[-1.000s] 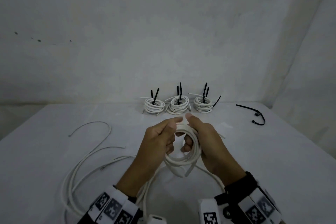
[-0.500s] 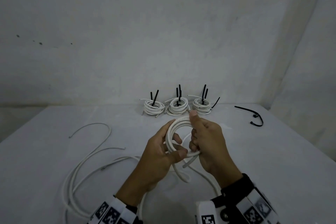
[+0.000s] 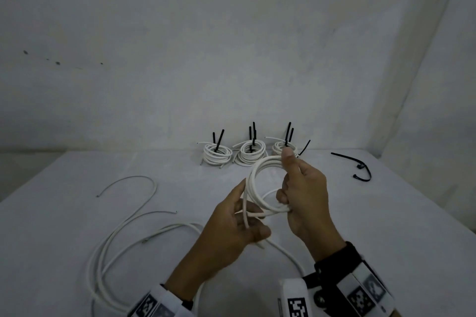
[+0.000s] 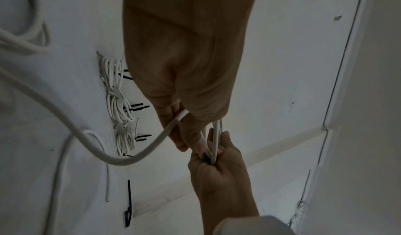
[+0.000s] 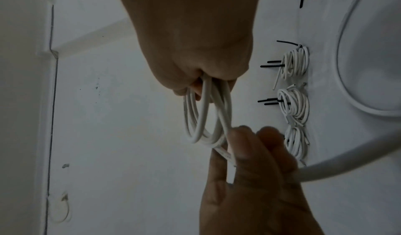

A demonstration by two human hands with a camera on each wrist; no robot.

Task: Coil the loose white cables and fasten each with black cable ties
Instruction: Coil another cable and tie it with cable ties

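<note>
Above the middle of the table I hold a white cable coil (image 3: 260,183) of several loops, standing upright. My right hand (image 3: 304,193) grips its right side, thumb on top and fingers curled through the ring (image 5: 206,111). My left hand (image 3: 239,224) pinches the coil's lower left strands (image 4: 213,142), and the cable's loose tail (image 4: 121,159) runs down from it to the table. Loose white cable (image 3: 110,247) lies in long loops at the front left. A black cable tie (image 3: 360,167) lies at the back right.
Three coiled white cables (image 3: 247,153), each tied with upright black ties, stand in a row at the table's back edge by the wall. The white table (image 3: 399,226) has bare surface to the right of my hands.
The coil has risen and turned upright, facing me. My right thumb moved to its top, and my left hand slid down to the lower left strands.
</note>
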